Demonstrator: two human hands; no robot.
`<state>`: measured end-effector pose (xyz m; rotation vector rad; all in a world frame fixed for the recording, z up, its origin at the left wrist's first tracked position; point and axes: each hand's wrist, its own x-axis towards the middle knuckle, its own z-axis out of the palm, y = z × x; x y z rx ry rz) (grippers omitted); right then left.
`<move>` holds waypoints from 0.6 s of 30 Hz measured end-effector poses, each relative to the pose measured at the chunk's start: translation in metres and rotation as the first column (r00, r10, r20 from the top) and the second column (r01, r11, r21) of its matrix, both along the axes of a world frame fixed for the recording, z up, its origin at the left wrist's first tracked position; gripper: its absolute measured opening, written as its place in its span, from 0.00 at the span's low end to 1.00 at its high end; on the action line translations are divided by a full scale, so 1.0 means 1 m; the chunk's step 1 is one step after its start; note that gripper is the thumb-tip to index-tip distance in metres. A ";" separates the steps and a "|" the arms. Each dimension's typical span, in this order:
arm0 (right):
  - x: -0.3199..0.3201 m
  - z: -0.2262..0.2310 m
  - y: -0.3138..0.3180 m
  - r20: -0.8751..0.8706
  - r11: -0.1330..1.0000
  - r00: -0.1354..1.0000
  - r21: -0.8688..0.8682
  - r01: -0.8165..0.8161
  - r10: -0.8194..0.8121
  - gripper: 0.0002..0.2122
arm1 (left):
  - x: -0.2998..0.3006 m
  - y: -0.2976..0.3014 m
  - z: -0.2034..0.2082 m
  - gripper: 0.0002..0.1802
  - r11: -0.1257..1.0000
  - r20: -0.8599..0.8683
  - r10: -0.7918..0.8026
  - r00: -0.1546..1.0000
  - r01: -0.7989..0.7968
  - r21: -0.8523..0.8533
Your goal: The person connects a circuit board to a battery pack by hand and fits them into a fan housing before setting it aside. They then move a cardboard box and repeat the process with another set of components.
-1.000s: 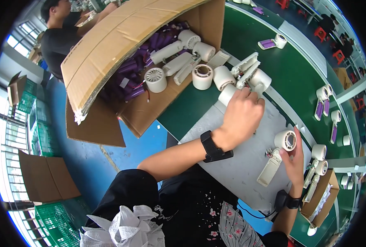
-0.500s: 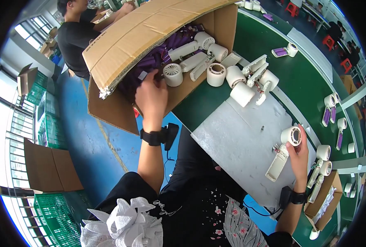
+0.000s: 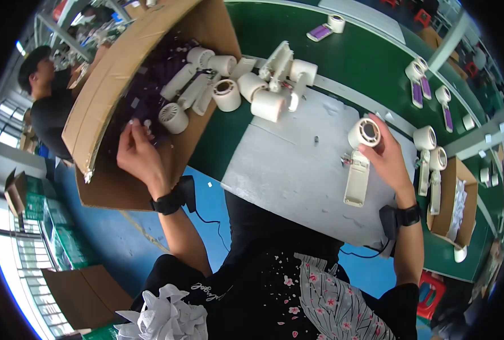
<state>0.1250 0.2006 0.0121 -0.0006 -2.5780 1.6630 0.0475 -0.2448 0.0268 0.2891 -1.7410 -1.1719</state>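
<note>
My right hand (image 3: 389, 161) grips a white handheld fan (image 3: 356, 178) by its round head, above the grey work mat. Its handle shell is open, showing a hollow inside, and small wires stick out near the joint. My left hand (image 3: 141, 156) is at the mouth of a cardboard box (image 3: 206, 136), its fingers pinched together; a tiny whitish bit shows by the fingertips, too small to name. Behind those fingers lie purple pieces (image 3: 133, 90) in the box's shadow. Close by, a white fan head with a slotted face (image 3: 174, 118) rests at the box opening.
Several white fan parts (image 3: 267, 106) lie along the far edge of the grey mat (image 3: 297, 164). Fans with purple handles (image 3: 320, 33) sit on the green bench surface (image 3: 371, 62). A small carton (image 3: 468, 192) stands at right. Another person (image 3: 48, 107) works at far left.
The whole view has shifted, with the box now further left. My left hand has drawn back slightly from the purple pieces, fingers pinched. The fan in my right hand has turned, its handle more upright.
</note>
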 end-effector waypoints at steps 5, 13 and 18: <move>0.010 0.022 -0.003 -0.404 0.848 0.915 0.491 0.199 0.019 0.36 | 0.055 0.094 0.041 0.08 0.910 -0.015 -0.371 0.928 0.361 -0.204; 0.025 0.038 -0.024 -0.692 0.954 0.695 0.298 0.028 0.196 0.23 | 0.058 0.228 0.062 0.06 -0.101 0.284 -0.959 -0.014 0.950 -0.297; 0.024 0.020 0.006 -0.218 0.983 0.974 0.151 0.102 -0.067 0.19 | 0.033 0.244 0.015 0.15 -0.041 0.381 -0.925 0.013 0.990 -0.133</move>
